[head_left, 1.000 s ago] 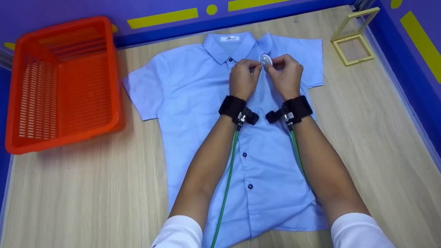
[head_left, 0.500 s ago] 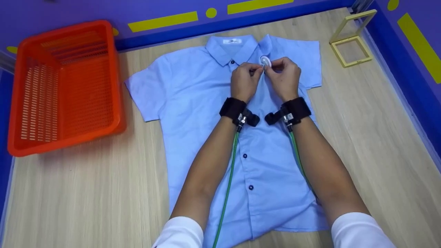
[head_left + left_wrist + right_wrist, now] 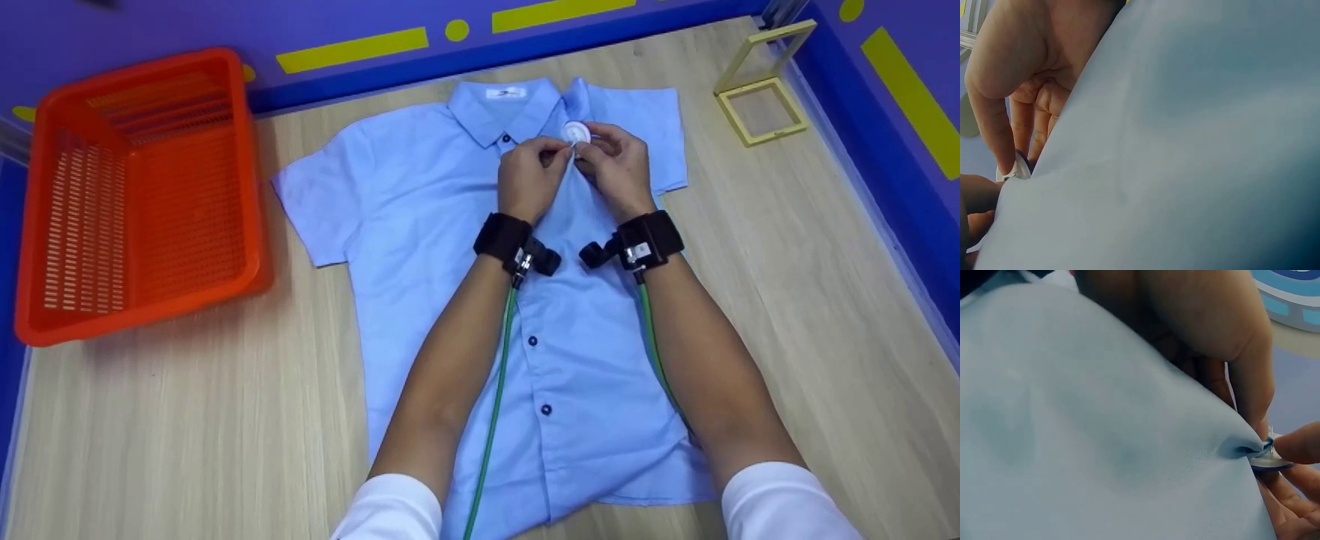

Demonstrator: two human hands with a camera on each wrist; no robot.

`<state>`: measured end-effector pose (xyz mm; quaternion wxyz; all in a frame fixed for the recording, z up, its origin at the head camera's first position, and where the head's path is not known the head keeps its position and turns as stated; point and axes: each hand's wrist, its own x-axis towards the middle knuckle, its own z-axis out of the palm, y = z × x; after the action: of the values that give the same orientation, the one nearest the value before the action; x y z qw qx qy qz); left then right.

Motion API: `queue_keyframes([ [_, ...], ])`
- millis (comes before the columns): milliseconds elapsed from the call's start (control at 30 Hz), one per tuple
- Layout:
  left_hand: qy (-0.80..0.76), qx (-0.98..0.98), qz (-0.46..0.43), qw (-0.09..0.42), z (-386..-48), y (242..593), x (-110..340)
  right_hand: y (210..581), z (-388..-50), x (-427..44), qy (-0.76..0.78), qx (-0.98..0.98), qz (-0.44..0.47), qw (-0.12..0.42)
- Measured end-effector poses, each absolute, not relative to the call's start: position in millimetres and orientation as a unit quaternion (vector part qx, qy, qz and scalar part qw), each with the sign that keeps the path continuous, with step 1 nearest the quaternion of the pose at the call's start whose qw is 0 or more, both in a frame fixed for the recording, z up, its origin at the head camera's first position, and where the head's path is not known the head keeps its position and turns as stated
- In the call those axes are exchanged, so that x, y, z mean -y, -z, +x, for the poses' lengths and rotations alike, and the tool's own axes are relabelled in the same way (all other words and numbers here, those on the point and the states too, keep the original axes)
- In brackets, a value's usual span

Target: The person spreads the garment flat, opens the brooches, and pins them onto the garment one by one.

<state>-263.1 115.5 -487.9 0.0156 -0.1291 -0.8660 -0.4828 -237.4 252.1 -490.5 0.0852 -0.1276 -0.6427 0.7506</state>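
A light blue short-sleeved shirt (image 3: 427,195) lies spread on the table, its collar away from me. My left hand (image 3: 527,174) pinches a fold of the shirt front beside the placket. Next to it, my right hand (image 3: 621,166) grips a round white pin badge (image 3: 574,133) between thumb and fingers. The right wrist view shows a thin metal pin (image 3: 1271,433) at the bunched cloth, with the white-backed badge (image 3: 1271,464) just below. Raised cloth fills much of both wrist views, and whether the pin passes through the cloth is hard to tell.
An orange plastic basket (image 3: 259,247) stands at the left. At the far right is a small pale yellow hinged frame (image 3: 765,139), standing unfolded. Green cables (image 3: 495,409) run from both wrist cameras along the arms. A purple and blue wall borders the table's back and right.
The right hand has turned slightly, with its fingers closer round the badge, which now shows more of its face. The left hand keeps its pinch on the cloth.
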Motion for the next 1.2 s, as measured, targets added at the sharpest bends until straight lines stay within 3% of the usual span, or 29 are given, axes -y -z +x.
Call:
queue_keyframes([
  [767,0.492,0.867,-0.082,0.001,-263.5,493.2,-109.2,500.5,-242.1,-250.7,-0.787,0.598,-0.136,0.062],
  [1200,0.512,0.855,-0.075,0.021,-260.5,496.9,-109.7,503.6,-241.7,-251.5,-0.774,0.615,-0.141,0.051],
])
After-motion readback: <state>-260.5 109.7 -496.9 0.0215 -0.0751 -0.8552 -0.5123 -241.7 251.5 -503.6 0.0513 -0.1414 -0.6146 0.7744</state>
